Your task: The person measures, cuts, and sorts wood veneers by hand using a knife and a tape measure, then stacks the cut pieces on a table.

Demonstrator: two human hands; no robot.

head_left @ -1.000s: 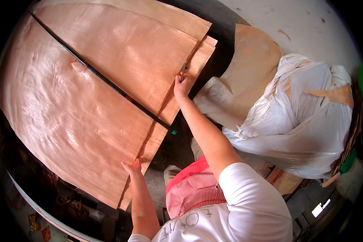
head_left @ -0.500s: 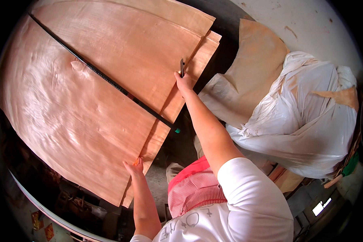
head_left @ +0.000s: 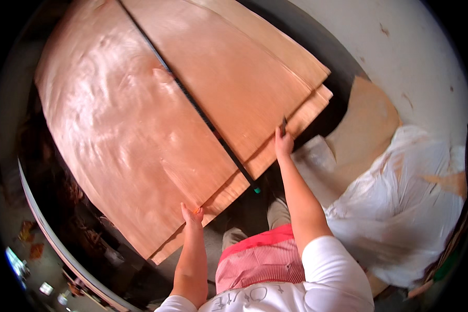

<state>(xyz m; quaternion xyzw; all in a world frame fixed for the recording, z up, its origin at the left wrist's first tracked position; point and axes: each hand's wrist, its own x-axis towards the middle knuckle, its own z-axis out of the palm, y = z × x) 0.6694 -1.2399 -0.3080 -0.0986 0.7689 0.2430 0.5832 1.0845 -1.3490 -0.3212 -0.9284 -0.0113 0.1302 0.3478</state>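
A large, thin, pinkish-tan wood veneer sheet [head_left: 135, 119] lies on top of other sheets, its surface wavy and shiny. My left hand [head_left: 193, 214] is closed on its near edge, thumb on top, with a small orange bit showing by the fingers. Farther right, my right hand [head_left: 284, 144] pinches the same edge and also holds a dark, slim knife [head_left: 284, 126], blade pointing away from me. Between the hands, a long black rod [head_left: 192, 103] with a green tip lies across the top sheet and juts past its edge. Fingers under the sheet are hidden.
White plastic sheeting [head_left: 395, 208] bunches up at the right, beside a bent tan sheet [head_left: 366, 119]. A pale curved edge [head_left: 62, 249] runs along the lower left, with dark clutter inside it. The lower veneer sheet [head_left: 314, 106] sticks out beneath the top one.
My view has turned, so the sheets, rod and plastic appear shifted right and lower. Both hands keep their hold at the near edge, and the knife stays in my right hand.
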